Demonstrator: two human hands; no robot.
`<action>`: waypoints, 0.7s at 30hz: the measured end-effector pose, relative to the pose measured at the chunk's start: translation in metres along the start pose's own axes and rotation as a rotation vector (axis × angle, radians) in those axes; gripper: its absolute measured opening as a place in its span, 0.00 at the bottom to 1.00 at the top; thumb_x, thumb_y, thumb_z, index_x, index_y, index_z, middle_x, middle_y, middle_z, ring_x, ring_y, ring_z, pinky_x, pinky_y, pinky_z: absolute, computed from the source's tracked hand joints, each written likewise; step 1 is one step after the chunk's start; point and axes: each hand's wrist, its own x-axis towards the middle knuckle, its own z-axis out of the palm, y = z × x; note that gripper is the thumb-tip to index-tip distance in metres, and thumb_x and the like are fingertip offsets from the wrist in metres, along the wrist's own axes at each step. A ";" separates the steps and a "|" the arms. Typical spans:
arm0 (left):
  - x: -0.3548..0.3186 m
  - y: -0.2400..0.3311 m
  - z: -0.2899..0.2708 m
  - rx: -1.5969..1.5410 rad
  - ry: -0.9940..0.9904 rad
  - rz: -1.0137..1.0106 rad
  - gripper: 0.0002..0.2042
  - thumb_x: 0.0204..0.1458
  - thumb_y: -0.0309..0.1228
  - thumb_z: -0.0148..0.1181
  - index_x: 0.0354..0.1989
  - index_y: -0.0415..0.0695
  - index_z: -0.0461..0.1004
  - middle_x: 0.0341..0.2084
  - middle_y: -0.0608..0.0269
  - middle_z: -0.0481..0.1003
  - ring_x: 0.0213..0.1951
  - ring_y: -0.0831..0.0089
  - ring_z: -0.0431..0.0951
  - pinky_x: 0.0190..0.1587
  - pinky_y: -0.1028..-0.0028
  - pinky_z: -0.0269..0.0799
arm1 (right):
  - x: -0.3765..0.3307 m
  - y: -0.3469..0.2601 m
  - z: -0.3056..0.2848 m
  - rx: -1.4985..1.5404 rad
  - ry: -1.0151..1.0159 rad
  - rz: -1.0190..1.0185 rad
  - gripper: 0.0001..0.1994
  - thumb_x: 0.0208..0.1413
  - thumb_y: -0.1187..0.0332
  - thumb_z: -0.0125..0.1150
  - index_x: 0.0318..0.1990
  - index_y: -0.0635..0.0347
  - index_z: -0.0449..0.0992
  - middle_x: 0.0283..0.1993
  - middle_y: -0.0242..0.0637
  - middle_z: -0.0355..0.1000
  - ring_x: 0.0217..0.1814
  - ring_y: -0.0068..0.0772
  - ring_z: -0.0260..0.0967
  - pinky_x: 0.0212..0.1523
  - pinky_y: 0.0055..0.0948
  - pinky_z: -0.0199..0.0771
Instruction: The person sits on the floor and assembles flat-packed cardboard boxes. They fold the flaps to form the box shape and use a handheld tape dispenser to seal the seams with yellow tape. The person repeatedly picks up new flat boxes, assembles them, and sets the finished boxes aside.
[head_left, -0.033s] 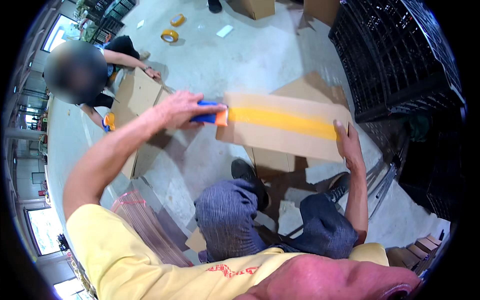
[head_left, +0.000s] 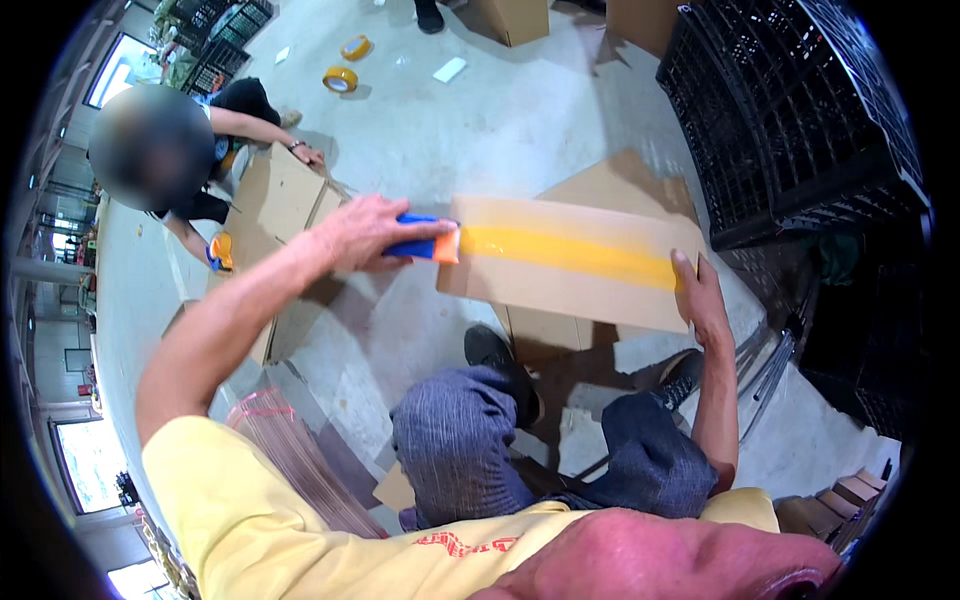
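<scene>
My left hand (head_left: 355,238) is wrapped around a blue and orange tape dispenser (head_left: 425,240). Its orange end sits against the left edge of a brown cardboard box (head_left: 560,285). A band of yellow tape (head_left: 575,252) runs lengthwise over the face of the box, from the dispenser to the right end. There my right hand (head_left: 700,295) grips the box, with the thumb on the taped face and most of the fingers hidden behind. The box is held up over the floor, in front of my knees.
Another person's hand (head_left: 307,155) rests on a cardboard box (head_left: 270,205) at the left. Tape rolls (head_left: 340,79) lie on the floor farther off. Black plastic crates (head_left: 780,130) stand at the right. Flattened cardboard (head_left: 300,450) is stacked by my left side; more cardboard (head_left: 620,185) lies behind the box.
The box, the dispenser and both my hands sit slightly lower in the picture. At the left, a flap of the other person's box now shows beside my forearm.
</scene>
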 end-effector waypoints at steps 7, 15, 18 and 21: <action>-0.006 -0.007 0.075 -0.182 0.274 0.028 0.43 0.52 0.45 0.73 0.78 0.70 0.59 0.36 0.53 0.67 0.37 0.51 0.72 0.43 0.56 0.73 | 0.009 0.026 -0.002 -0.045 0.121 -0.031 0.24 0.78 0.58 0.45 0.69 0.68 0.70 0.62 0.42 0.76 0.61 0.30 0.72 0.64 0.30 0.69; 0.026 -0.012 0.166 -0.476 0.690 0.133 0.38 0.54 0.47 0.72 0.75 0.63 0.63 0.43 0.50 0.72 0.41 0.49 0.74 0.45 0.55 0.73 | 0.015 0.022 -0.013 -0.090 0.097 -0.053 0.25 0.79 0.55 0.41 0.65 0.69 0.72 0.56 0.40 0.78 0.55 0.26 0.72 0.60 0.30 0.71; 0.037 -0.017 0.197 -0.462 0.681 0.137 0.38 0.55 0.45 0.72 0.75 0.62 0.63 0.42 0.51 0.72 0.40 0.49 0.73 0.45 0.55 0.73 | 0.020 0.024 -0.017 -0.111 0.108 -0.036 0.25 0.80 0.54 0.41 0.64 0.69 0.73 0.55 0.39 0.78 0.54 0.26 0.72 0.59 0.30 0.72; 0.048 -0.021 0.239 -0.451 0.547 0.078 0.39 0.56 0.43 0.70 0.77 0.70 0.60 0.40 0.52 0.71 0.40 0.49 0.73 0.46 0.55 0.74 | 0.026 0.028 -0.026 -0.342 0.110 -0.030 0.25 0.80 0.53 0.41 0.62 0.69 0.74 0.53 0.36 0.78 0.53 0.26 0.73 0.58 0.30 0.72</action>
